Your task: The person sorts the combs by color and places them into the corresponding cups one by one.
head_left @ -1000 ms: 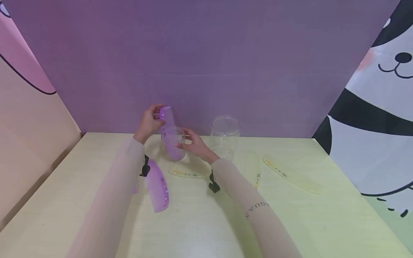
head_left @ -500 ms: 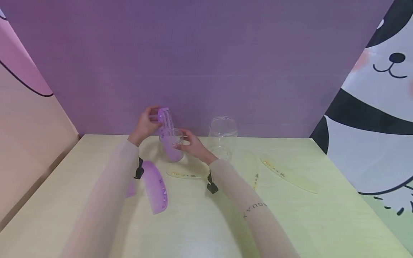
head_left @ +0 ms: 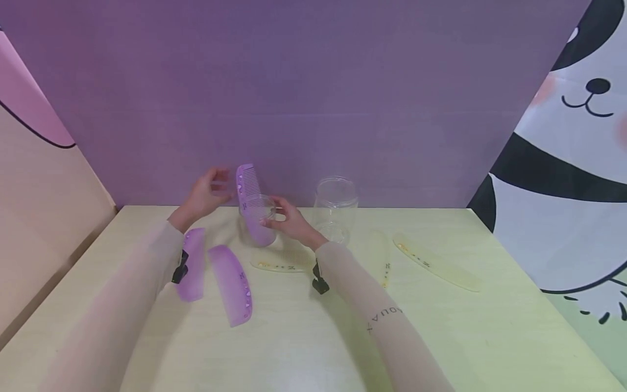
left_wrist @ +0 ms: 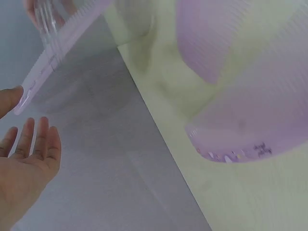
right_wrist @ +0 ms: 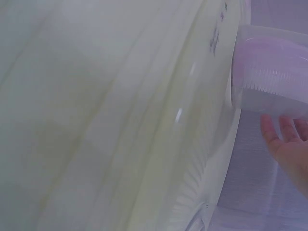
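The left hand has moved leftward off the comb, left of centre, fingers apart; the right hand clamps the jar. The comb looks light, stiff, slick: pinch its spine.

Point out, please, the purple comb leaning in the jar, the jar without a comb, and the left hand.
Leaning purple comb (head_left: pixel 244 191): head view, on its upper spine.
Jar without a comb (head_left: pixel 336 214): head view, on its clear wall.
Left hand (head_left: pixel 202 195): head view, on the middle of the hand.

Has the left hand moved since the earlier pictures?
Yes: in the head view, the left hand moved left, farther from the rightmost clear cylindrical plastic jar.
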{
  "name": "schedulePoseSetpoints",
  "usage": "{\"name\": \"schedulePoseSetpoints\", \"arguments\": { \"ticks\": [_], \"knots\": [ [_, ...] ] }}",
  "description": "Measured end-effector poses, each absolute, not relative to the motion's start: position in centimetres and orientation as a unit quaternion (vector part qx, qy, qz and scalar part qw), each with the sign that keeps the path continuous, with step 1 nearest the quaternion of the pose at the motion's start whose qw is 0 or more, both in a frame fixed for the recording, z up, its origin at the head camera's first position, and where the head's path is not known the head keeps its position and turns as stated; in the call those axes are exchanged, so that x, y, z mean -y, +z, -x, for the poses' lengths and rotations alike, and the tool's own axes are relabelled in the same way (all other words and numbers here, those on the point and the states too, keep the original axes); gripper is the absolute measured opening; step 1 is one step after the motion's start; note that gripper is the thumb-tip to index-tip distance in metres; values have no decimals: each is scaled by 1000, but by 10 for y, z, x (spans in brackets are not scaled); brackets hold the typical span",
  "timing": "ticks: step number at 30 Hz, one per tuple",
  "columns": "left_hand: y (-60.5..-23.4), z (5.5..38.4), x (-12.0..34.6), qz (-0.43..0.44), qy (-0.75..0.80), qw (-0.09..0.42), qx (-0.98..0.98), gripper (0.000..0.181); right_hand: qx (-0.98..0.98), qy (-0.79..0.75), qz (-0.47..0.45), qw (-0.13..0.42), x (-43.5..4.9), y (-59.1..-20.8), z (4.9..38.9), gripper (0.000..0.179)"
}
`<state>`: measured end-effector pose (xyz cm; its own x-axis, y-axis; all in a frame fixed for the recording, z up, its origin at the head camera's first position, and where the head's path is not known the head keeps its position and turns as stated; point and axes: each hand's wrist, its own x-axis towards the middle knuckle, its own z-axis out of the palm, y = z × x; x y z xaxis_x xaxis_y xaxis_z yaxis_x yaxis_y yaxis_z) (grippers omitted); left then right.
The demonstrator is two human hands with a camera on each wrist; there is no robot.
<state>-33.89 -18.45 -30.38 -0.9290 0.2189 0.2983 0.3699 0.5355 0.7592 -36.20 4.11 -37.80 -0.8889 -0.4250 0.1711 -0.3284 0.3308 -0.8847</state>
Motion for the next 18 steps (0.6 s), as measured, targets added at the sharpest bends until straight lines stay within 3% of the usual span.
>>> {"name": "schedulePoseSetpoints", "arguments": {
  "ticks": [18],
  "knots": [
    [-345,306,203,196,-373,20,907,55,-814,-531,231,47,-41,-379,362,72]
  ]
}}
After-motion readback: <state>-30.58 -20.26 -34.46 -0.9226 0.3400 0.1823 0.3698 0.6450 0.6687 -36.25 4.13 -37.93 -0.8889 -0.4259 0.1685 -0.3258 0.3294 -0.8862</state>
